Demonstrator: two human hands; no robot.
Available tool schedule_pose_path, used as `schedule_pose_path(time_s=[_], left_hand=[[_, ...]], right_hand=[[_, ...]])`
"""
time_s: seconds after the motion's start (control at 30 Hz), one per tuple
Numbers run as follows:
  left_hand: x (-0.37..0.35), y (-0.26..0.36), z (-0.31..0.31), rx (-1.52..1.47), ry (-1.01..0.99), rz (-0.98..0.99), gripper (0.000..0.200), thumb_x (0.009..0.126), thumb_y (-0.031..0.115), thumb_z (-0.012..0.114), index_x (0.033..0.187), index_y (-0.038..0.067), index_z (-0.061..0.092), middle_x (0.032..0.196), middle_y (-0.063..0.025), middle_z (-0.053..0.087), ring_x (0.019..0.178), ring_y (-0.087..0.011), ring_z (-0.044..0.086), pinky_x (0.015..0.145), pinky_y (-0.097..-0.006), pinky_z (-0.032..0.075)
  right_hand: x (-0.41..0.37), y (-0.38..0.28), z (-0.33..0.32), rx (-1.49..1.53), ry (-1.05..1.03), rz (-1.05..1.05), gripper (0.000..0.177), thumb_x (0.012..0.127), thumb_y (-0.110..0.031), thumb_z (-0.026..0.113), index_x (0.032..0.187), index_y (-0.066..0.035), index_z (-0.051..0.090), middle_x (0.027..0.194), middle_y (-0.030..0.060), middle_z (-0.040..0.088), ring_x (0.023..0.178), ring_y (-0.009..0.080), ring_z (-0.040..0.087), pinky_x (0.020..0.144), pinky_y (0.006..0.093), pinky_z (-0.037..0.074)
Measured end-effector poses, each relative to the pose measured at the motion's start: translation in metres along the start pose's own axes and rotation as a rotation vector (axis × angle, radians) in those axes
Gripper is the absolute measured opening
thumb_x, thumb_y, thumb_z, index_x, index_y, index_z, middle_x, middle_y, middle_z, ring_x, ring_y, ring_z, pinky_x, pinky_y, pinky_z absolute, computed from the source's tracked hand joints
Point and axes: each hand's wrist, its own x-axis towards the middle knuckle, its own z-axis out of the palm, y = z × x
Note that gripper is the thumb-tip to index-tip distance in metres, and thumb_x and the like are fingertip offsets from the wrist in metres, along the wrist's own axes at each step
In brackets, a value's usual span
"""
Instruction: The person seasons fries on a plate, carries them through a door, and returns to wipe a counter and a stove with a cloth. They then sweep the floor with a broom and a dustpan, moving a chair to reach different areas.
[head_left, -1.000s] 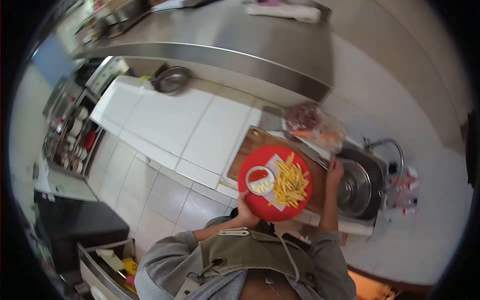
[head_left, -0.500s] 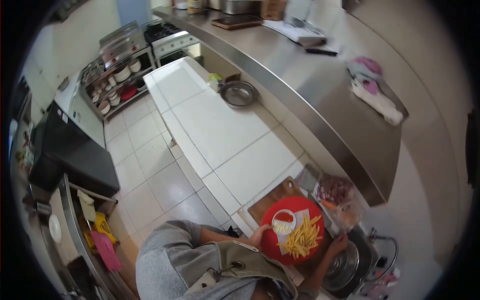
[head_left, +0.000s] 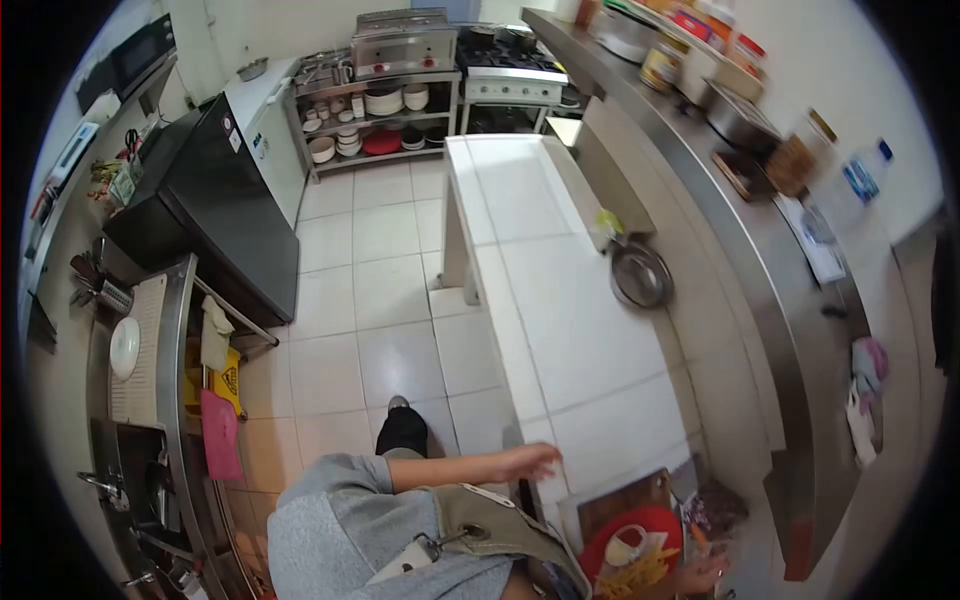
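My left hand (head_left: 530,462) is off the plate and holds nothing; its loosely curled fingers hang apart over the near edge of the white tiled counter. A red plate (head_left: 657,520) bears French fries (head_left: 632,577) and a small white-rimmed bowl (head_left: 627,544). Low in the view, blurred by motion, my right hand (head_left: 700,575) is beside the plate's right side, its fingers seemingly apart with nothing visible in them. The plate overlaps a wooden cutting board (head_left: 625,502). Behind it lies a clear bag of reddish-purple food (head_left: 718,508).
A metal bowl (head_left: 641,275) stands on the white tiled counter (head_left: 570,300). Above runs a steel shelf (head_left: 745,225) with jars and a bottle. Ahead are a stove (head_left: 512,85) and dish rack; a black fridge (head_left: 225,190) and a sink line the left. Tiled floor (head_left: 375,290) lies between.
My left hand has let go of the red plate and moved away from it to the left. The view has swung left and up, leaving the plate at the bottom edge.
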Motion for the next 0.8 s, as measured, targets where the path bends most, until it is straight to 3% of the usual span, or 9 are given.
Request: schedule_pose_path(time_s=[0.03, 0.1, 0.17, 0.23, 0.27, 0.43, 0.53, 0.67, 0.8], left_hand=[[-0.016, 0.031, -0.019, -0.020, 0.072, 0.078, 0.035, 0.084, 0.034, 0.052, 0.111, 0.012, 0.045, 0.109, -0.0051, 0.048, 0.100, -0.0174, 0.051, 0.082, -0.0295, 0.040], [-0.045, 0.083, -0.064, -0.047, 0.152, 0.166, 0.032, 0.085, 0.031, 0.051, 0.110, 0.012, 0.045, 0.109, -0.0044, 0.048, 0.101, -0.0175, 0.051, 0.084, -0.0297, 0.039], [-0.073, 0.130, -0.121, -0.217, 0.232, 0.323, 0.028, 0.085, 0.026, 0.052, 0.109, 0.012, 0.046, 0.111, -0.0031, 0.049, 0.102, -0.0178, 0.052, 0.085, -0.0307, 0.040], [-0.112, 0.175, -0.169, -0.202, 0.276, 0.436, 0.027, 0.085, 0.025, 0.053, 0.108, 0.012, 0.046, 0.111, -0.0038, 0.049, 0.102, -0.0180, 0.052, 0.086, -0.0312, 0.040], [-0.131, 0.196, -0.191, -0.187, 0.303, 0.536, 0.027, 0.085, 0.025, 0.053, 0.107, 0.012, 0.046, 0.111, -0.0045, 0.050, 0.103, -0.0183, 0.052, 0.086, -0.0317, 0.040], [-0.247, 0.265, -0.291, -0.188, 0.450, 0.709, 0.024, 0.086, 0.024, 0.050, 0.105, 0.011, 0.047, 0.107, -0.0050, 0.053, 0.103, -0.0181, 0.051, 0.088, -0.0325, 0.039], [-0.302, 0.280, -0.350, -0.182, 0.701, 0.820, 0.020, 0.086, 0.022, 0.049, 0.103, 0.011, 0.048, 0.107, -0.0044, 0.053, 0.102, -0.0175, 0.051, 0.087, -0.0310, 0.037], [-0.318, 0.279, -0.439, -0.386, 0.842, 0.838, 0.021, 0.084, 0.021, 0.051, 0.102, 0.011, 0.047, 0.107, -0.0047, 0.053, 0.098, -0.0172, 0.052, 0.084, -0.0297, 0.038], [-0.316, 0.319, -0.502, -0.425, 0.820, 0.800, 0.023, 0.085, 0.024, 0.050, 0.104, 0.011, 0.048, 0.106, -0.0051, 0.053, 0.098, -0.0170, 0.052, 0.084, -0.0308, 0.040]], right_hand=[[0.021, -0.039, 0.015, 0.071, -0.087, -0.072, 0.027, 0.090, -0.014, 0.042, 0.079, 0.003, 0.058, 0.072, 0.0164, 0.057, 0.063, 0.0299, 0.054, 0.057, 0.0386, 0.042], [0.080, -0.180, 0.082, 0.407, 0.260, -0.084, 0.027, 0.089, -0.011, 0.041, 0.071, 0.004, 0.055, 0.063, 0.0130, 0.052, 0.054, 0.0261, 0.049, 0.050, 0.0362, 0.038], [0.104, -0.279, 0.110, 0.503, 0.158, -0.078, 0.027, 0.088, -0.008, 0.041, 0.065, 0.003, 0.051, 0.058, 0.0098, 0.049, 0.051, 0.0222, 0.047, 0.046, 0.0317, 0.037], [0.116, -0.359, 0.139, 0.620, 0.126, -0.011, 0.027, 0.088, -0.008, 0.041, 0.065, 0.002, 0.051, 0.058, 0.0090, 0.049, 0.051, 0.0211, 0.048, 0.046, 0.0308, 0.037], [0.123, -0.394, 0.153, 0.714, 0.090, 0.054, 0.027, 0.088, -0.008, 0.041, 0.064, 0.002, 0.050, 0.058, 0.0082, 0.049, 0.051, 0.0200, 0.048, 0.046, 0.0300, 0.036], [0.175, -0.541, 0.203, 0.840, -0.039, -0.067, 0.027, 0.088, -0.009, 0.042, 0.064, 0.001, 0.051, 0.058, 0.0083, 0.049, 0.050, 0.0183, 0.048, 0.046, 0.0286, 0.036], [0.209, -0.626, 0.235, 0.925, -0.083, -0.132, 0.027, 0.087, -0.008, 0.042, 0.064, 0.001, 0.051, 0.058, 0.0084, 0.050, 0.050, 0.0179, 0.048, 0.046, 0.0285, 0.037], [0.249, -0.740, 0.274, 0.979, -0.162, -0.275, 0.025, 0.085, -0.005, 0.043, 0.062, 0.001, 0.051, 0.057, 0.0092, 0.052, 0.049, 0.0202, 0.051, 0.046, 0.0299, 0.038], [0.289, -0.855, 0.326, 1.031, -0.187, -0.299, 0.025, 0.084, -0.005, 0.044, 0.062, 0.000, 0.051, 0.057, 0.0093, 0.053, 0.049, 0.0199, 0.052, 0.045, 0.0294, 0.038]])
